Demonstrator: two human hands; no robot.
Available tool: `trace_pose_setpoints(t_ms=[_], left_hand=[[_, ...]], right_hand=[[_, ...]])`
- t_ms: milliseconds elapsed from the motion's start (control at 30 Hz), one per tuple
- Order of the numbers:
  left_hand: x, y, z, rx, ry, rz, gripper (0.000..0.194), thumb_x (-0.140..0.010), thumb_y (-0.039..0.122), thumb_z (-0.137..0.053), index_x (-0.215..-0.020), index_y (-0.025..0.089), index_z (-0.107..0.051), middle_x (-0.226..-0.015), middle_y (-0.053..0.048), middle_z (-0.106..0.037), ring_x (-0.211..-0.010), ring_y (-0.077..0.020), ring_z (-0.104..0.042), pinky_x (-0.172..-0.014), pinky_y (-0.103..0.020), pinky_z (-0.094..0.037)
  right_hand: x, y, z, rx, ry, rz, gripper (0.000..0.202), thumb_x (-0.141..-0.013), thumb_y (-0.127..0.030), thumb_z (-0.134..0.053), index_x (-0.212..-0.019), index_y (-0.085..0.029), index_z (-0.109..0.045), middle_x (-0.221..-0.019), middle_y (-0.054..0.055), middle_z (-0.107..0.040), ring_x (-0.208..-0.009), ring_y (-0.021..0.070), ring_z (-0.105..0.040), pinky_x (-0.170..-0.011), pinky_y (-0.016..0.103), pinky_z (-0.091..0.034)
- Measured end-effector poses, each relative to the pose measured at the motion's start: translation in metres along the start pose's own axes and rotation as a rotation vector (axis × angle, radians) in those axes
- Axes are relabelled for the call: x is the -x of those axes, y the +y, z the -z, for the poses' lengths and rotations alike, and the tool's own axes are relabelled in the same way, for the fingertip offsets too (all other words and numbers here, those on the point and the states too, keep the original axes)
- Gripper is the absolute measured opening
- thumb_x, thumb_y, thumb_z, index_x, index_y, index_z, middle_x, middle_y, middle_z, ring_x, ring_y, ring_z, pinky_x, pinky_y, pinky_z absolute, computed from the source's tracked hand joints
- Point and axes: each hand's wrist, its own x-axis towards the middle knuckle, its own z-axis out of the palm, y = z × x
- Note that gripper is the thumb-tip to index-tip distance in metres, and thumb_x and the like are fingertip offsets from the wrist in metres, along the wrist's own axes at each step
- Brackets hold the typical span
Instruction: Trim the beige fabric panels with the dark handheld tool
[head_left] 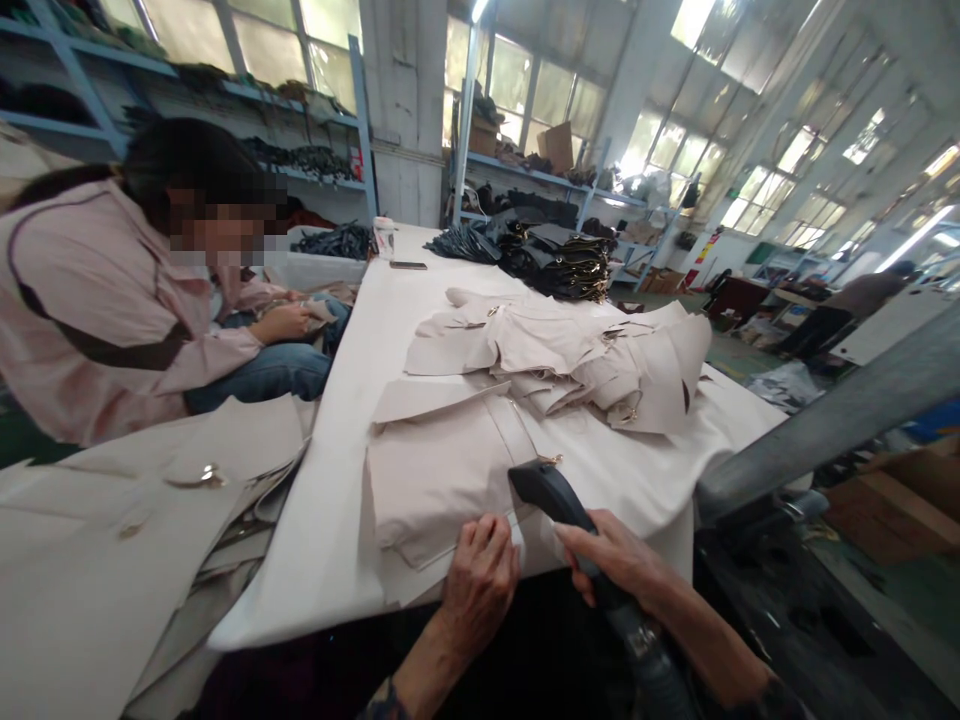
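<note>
A beige fabric piece (442,465) with a zipper lies near the front edge of the white-covered table (352,560). My left hand (484,565) rests on its lower right edge, fingers bent and pressed together on the fabric. In my right hand (619,560) is the handle of a black handheld tool (551,490) with a thick hose running down. The tool's head is over the right side of the piece, by the zipper's metal pull; whether it touches the fabric is unclear. Behind lies a loose heap of beige pieces (555,350).
Dark zippered pieces (555,255) are stacked at the table's back, near a phone (408,265) and a cup (384,238). A seated person (112,290) works at left, behind more beige pieces (97,540). A grey metal pole (832,420) slants across the right.
</note>
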Motion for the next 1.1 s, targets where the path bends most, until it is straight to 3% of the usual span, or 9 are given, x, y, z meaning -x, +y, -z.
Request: trace_pose_setpoints(t_ms=[300,567,900,1100], left_hand=[[0.002,0.003,-0.002,0.025,0.004,0.047,0.017,-0.084,0.005,-0.051,-0.095,0.008,-0.064,-0.097,-0.012,-0.065,-0.097,-0.029,-0.055,-0.08,-0.044,-0.048],[0.0,0.002,0.001,0.03,-0.056,0.079,0.018,-0.086,0.008,-0.048,-0.094,0.01,-0.064,-0.096,-0.011,-0.065,-0.097,-0.0283,-0.055,-0.078,-0.042,-0.048],[-0.001,0.003,0.003,0.024,-0.025,0.076,0.016,-0.086,0.009,-0.049,-0.094,0.009,-0.063,-0.095,-0.011,-0.065,-0.096,-0.0271,-0.054,-0.079,-0.041,-0.047],[-0.002,0.003,0.004,0.006,-0.007,0.077,0.018,-0.086,0.008,-0.049,-0.097,0.008,-0.062,-0.094,-0.011,-0.064,-0.095,-0.0269,-0.055,-0.079,-0.041,-0.048]], right_hand=[[0.031,0.001,0.008,0.1,-0.052,-0.099,0.037,-0.085,-0.05,-0.051,-0.067,-0.018,-0.051,-0.042,-0.005,-0.049,-0.033,0.0074,-0.044,-0.034,0.017,-0.034],[-0.001,-0.019,0.019,0.033,-0.011,-0.05,0.039,-0.083,-0.053,-0.054,-0.068,-0.017,-0.051,-0.044,-0.004,-0.051,-0.036,0.0076,-0.046,-0.036,0.017,-0.036],[0.048,-0.01,0.048,-0.187,0.147,-0.041,0.038,-0.073,-0.051,-0.067,-0.076,-0.016,-0.053,-0.06,-0.004,-0.052,-0.042,0.0072,-0.046,-0.038,0.02,-0.039],[0.056,-0.003,0.039,0.008,0.009,-0.07,0.041,-0.08,-0.056,-0.057,-0.068,-0.017,-0.051,-0.044,-0.005,-0.048,-0.038,0.0088,-0.046,-0.038,0.019,-0.039]])
